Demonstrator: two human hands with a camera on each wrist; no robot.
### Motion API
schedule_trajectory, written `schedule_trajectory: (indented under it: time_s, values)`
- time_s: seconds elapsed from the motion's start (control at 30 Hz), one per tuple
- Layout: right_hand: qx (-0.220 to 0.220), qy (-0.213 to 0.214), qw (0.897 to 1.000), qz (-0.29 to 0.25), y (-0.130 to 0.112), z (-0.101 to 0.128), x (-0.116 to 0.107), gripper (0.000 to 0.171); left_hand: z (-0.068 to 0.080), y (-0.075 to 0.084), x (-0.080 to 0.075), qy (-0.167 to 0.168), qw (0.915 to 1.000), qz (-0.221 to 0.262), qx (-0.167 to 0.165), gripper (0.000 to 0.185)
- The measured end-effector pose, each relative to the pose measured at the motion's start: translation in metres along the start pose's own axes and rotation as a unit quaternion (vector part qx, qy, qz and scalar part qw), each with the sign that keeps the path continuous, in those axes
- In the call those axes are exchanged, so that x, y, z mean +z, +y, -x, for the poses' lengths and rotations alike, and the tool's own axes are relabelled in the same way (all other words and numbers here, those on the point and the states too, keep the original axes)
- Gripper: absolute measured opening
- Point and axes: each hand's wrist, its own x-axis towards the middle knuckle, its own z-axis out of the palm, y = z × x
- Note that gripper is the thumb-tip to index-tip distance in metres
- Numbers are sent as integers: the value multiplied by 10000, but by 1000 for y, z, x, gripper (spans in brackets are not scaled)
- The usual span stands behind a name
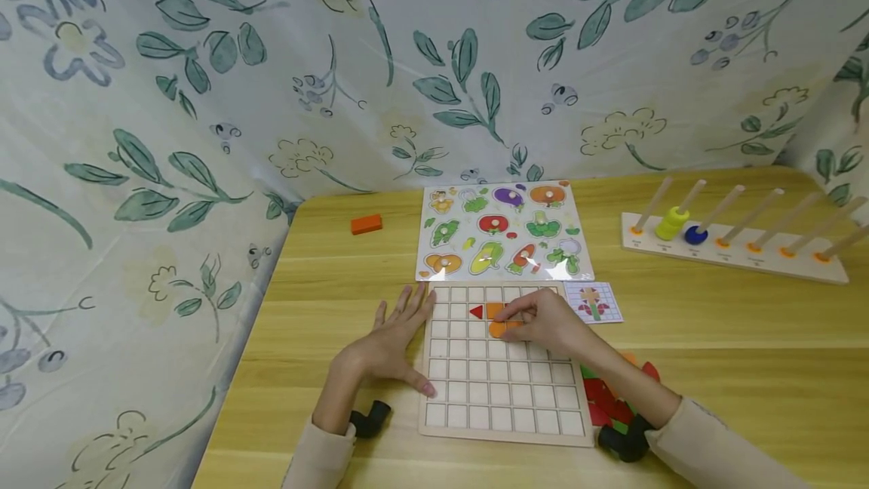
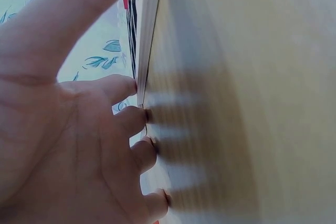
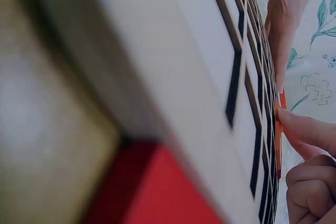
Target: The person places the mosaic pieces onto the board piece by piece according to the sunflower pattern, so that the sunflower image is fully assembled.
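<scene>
A wooden grid board [image 1: 479, 392] lies on the table. My left hand [image 1: 388, 351] rests at its left side, fingers spread, with the thumb on the board's edge and the other fingertips down by the upper left side. Over the upper middle cells, my right hand [image 1: 548, 321] pinches a round-edged orange piece [image 1: 497, 330] between thumb and index finger, right at the grid surface. A red triangle [image 1: 477, 312] and an orange square [image 1: 495, 310] sit in the row above it. The right fingers partly cover more orange behind them. In the right wrist view the remaining fingers are curled.
Loose red, green and orange pieces [image 1: 600, 398] lie right of the board, under the right forearm. A pattern card [image 1: 594, 302] sits at its upper right. Behind are a vegetable puzzle [image 1: 468, 229], a peg stand [image 1: 740, 253] with rings and an orange block [image 1: 366, 224].
</scene>
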Motion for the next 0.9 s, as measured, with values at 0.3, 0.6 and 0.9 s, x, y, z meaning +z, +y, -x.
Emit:
schedule_trajectory:
  time_s: [0.3, 0.6, 0.9]
  values:
    - [75, 8, 10000, -22, -2, -3, 2, 16, -1, 2, 0, -41, 9997, -193, -122, 145]
    - [136, 38, 9997, 207, 7, 21, -34, 24, -1, 1, 1, -44, 9997, -193, -118, 146]
    - [672, 169, 9961, 550, 46, 68, -82, 35, -2, 1, 1, -74, 9997, -181, -135, 146]
